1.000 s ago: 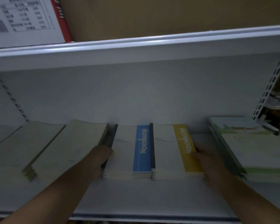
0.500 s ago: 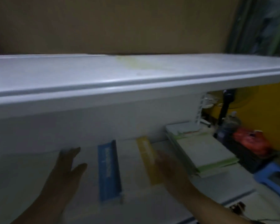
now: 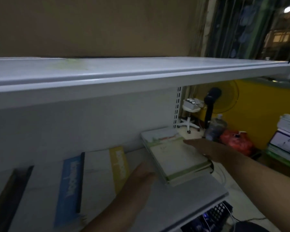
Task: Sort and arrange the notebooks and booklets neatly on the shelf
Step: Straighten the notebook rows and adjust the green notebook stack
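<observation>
A stack of green-and-white booklets [image 3: 174, 158] lies at the right end of the white shelf [image 3: 187, 200]. My left hand [image 3: 141, 176] rests against the stack's left side with fingers stretched out, though it is blurred. My right hand [image 3: 209, 148] lies flat along the stack's right edge, fingers straight. To the left lie a yellow-banded notebook stack [image 3: 120, 164] and a blue-banded notebook stack [image 3: 70, 186], side by side. A dark spine [image 3: 12, 190] shows further left.
The upper shelf [image 3: 141, 74] overhangs close above. Past the shelf's right end stand a white stool [image 3: 189, 114], a black fan [image 3: 211, 104], a water bottle [image 3: 215, 128], a red bag [image 3: 236, 141] and paper stacks [image 3: 285, 144].
The view has swung to the right. Both hands left the blue and yellow notebook stacks and moved right to either side of the green booklet stack.
</observation>
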Tool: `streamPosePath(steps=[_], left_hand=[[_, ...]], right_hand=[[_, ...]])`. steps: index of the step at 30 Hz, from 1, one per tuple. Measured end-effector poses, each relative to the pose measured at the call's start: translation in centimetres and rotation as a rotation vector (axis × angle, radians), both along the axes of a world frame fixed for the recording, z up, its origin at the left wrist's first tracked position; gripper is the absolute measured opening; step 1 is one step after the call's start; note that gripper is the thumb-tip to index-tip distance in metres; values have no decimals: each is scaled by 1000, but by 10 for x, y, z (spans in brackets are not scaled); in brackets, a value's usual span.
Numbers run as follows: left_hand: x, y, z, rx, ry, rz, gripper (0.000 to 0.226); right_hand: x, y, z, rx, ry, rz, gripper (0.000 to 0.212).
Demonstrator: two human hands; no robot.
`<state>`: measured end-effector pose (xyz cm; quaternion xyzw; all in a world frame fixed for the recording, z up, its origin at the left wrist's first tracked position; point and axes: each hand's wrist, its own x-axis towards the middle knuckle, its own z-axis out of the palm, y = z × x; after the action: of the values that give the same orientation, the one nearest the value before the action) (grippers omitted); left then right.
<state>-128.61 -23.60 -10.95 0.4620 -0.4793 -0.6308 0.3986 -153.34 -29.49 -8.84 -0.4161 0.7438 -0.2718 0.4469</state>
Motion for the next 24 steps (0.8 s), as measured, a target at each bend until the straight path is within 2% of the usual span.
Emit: streamPosePath(steps=[1,3,5,7,10,12,14,19,21,23,24], left_hand=[[-11,-4,0,79,29,11,44],[-33,-16,-1,173,14,40,57],[-54,-33,-4,264,9,105,65],[-68,-52,-10,301,-13,149,54],[-79,-64,-9,343,34,214,26],[-81,-69,-10,351,50,247,14],[-83,-70,-6,349,51,260,12],[-93,-77,-1,361,-48,352,15],[-96,-78,1,352,-51,359,24],[-98,-77,0,340,-40,369,33],[-98,-76,0,328,-36,369,31]], right_hand=[[-4,-2,-7,0,-111,-20,80],[-10,-7,-17,-21,-216,0,53],[-16,-16,-22,-23,-217,64,49],[-19,-25,-26,-42,-267,79,50],[-12,-32,-31,-110,-276,70,27],[-13,-37,-41,-166,-212,87,28],[-15,-34,-45,-212,-201,92,28],[-20,-31,-46,-283,-233,159,27],[-20,-28,-44,-297,-269,162,22],[-20,-24,-45,-307,-306,164,26],[-21,-22,-46,-317,-320,160,29]])
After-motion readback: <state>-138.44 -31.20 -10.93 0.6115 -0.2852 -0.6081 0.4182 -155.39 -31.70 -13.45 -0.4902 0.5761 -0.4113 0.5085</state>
